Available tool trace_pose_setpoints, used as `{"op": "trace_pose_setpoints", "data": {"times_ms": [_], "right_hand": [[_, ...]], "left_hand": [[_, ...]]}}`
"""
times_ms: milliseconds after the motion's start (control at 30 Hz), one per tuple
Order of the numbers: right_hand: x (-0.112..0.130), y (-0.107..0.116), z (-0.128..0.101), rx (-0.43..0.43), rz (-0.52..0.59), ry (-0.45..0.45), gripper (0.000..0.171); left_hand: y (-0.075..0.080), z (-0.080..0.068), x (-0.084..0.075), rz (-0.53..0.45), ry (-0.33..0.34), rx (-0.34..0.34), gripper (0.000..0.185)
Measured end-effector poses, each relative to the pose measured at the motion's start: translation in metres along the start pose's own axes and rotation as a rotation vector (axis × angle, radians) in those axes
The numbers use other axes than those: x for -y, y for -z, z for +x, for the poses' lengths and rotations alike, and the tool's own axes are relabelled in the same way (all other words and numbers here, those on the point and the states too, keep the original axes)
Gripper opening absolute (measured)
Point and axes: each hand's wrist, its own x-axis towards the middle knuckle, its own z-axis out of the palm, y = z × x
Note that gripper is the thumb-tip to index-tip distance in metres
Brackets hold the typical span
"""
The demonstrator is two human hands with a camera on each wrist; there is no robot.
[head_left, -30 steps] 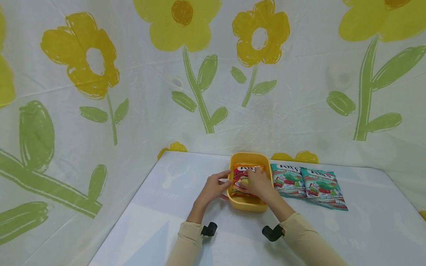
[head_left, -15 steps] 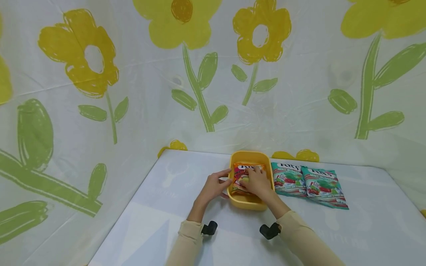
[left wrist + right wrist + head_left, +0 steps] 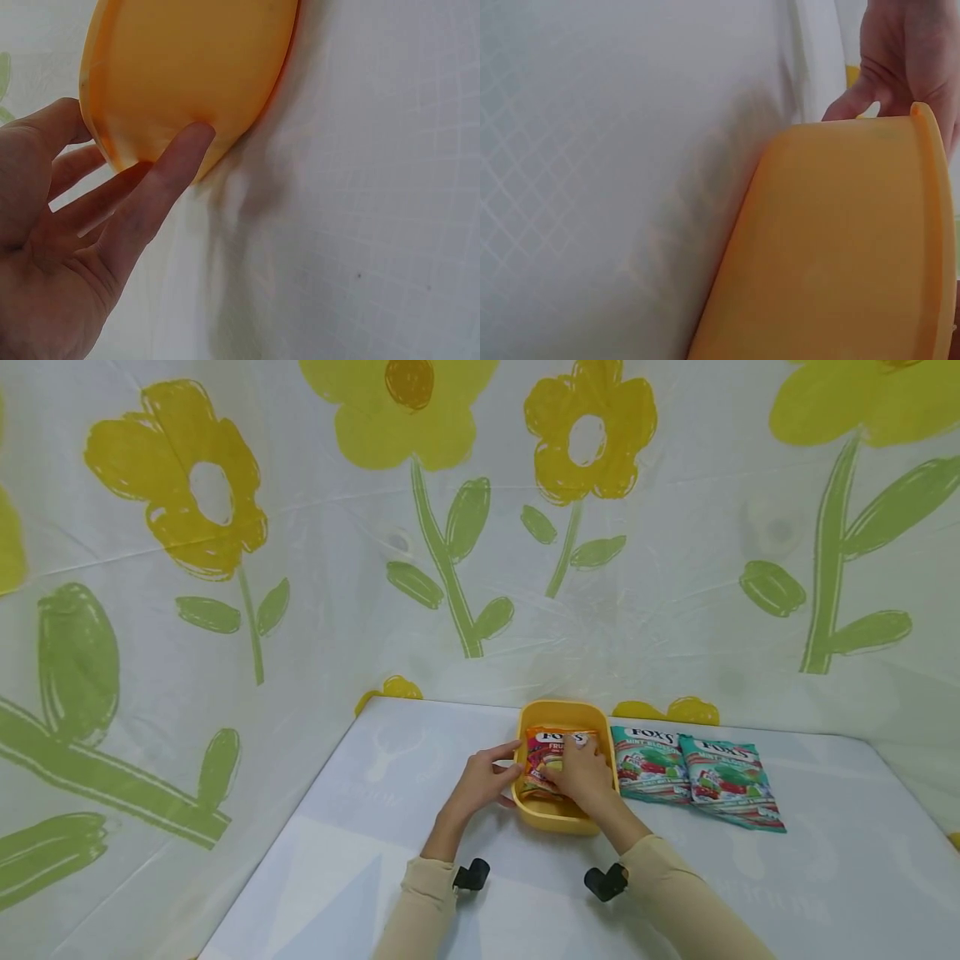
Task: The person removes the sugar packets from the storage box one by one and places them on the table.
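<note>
A yellow plastic container (image 3: 553, 825) stands on the table, with a red-orange Fox's candy bag (image 3: 542, 755) lying inside. My left hand (image 3: 482, 779) is at its left side, thumb and fingers spread and touching the outer wall and rim; the left wrist view shows a fingertip (image 3: 196, 135) against the wall. My right hand (image 3: 587, 774) reaches into the container from the near right, its fingers resting on top of the candy bag and covering its right part. In the right wrist view the container's wall (image 3: 840, 232) hides most of the right hand.
Two teal Fox's mint candy bags, one (image 3: 648, 767) against the container's right side and another (image 3: 733, 785) overlapping it farther right, lie on the pale table (image 3: 360, 827). Behind them rises a white cloth (image 3: 315, 568) printed with yellow flowers.
The fingers of my right hand have shifted slightly on the candy bag, uncovering more of its print. My left hand has stayed at the container's side.
</note>
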Motion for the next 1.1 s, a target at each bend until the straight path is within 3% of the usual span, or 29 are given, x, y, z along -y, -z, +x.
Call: {"op": "trace_pose_setpoints", "data": {"times_ms": [200, 567, 867, 1000, 1100], "right_hand": [[-0.002, 0.005, -0.001, -0.029, 0.0, 0.04, 0.072], [-0.013, 0.014, 0.008, -0.087, 0.21, 0.149, 0.063], [-0.015, 0.016, 0.007, -0.177, 0.286, 0.217, 0.05], [-0.012, 0.016, 0.007, -0.157, 0.337, 0.236, 0.05], [-0.011, 0.018, 0.007, -0.094, 0.414, 0.219, 0.053]], "left_hand": [[0.0, -0.001, 0.002, -0.018, -0.015, 0.005, 0.051], [0.002, -0.001, -0.001, -0.017, -0.017, 0.0, 0.05], [0.002, 0.0, 0.002, -0.021, -0.022, 0.006, 0.05], [0.002, 0.0, 0.001, -0.027, -0.023, 0.011, 0.051], [0.001, 0.001, 0.002, -0.025, -0.023, 0.011, 0.051]]}}
